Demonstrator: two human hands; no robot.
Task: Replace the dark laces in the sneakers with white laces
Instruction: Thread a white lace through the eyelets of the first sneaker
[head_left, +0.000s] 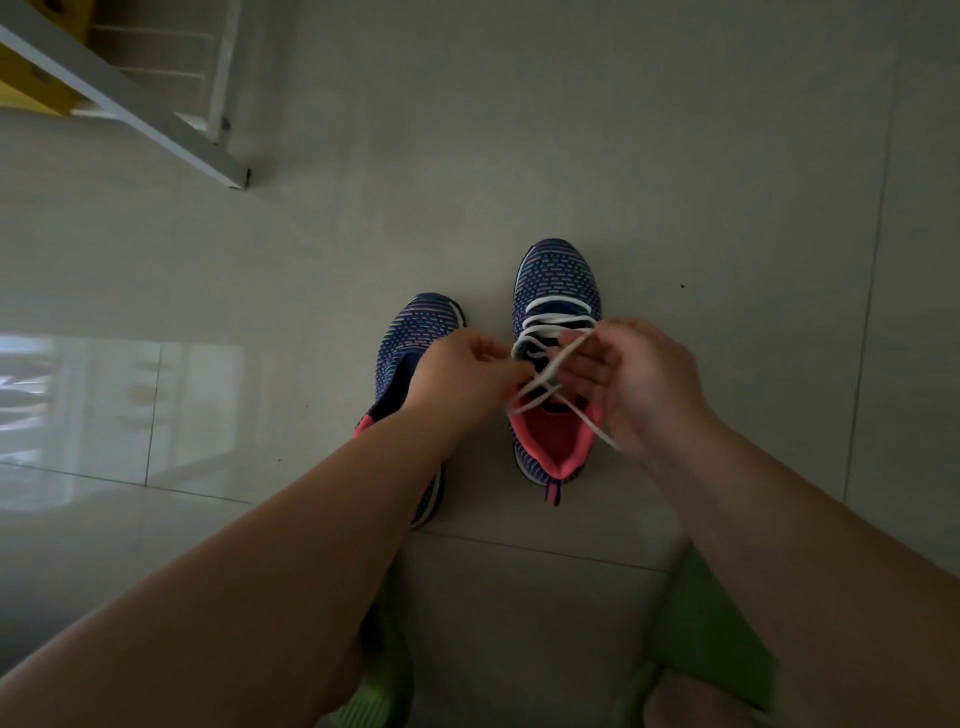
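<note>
Sneakers on tiled floor, toes pointing away, side by side with a narrow gap, both sitting just beyond a grout line that crosses near the heels. Right sneaker (557, 364) already threaded with white lace (556, 317) across the eyelets up to the tongue; pink lining open and facing up, heel tab toward the person. Left sneaker (415, 358) partly hidden under the forearm; no lace visible on the part that shows, so likely waiting its turn.

Left hand (462, 374) curled, thumb and fingers pinching one lace end where the strands cross over the shoe mouth. Right hand (628, 379) half curled, palm toward the shoe, second strand draped over its fingers (582, 348) and trailing down past the pink collar; exact grip hard to read. Ends crossed between the two hands, held above the tongue, apparently to form the first knot while keeping tension on the threaded rows.

Shoe left flat on the floor, probably so both hands stay free for tying. Dark laces not in view. Lime-green garment (711, 623) at the lower edge, white frame (156, 114) at the far left corner of the floor.

Judgement: right shoe near finished, left one not yet begun.
</note>
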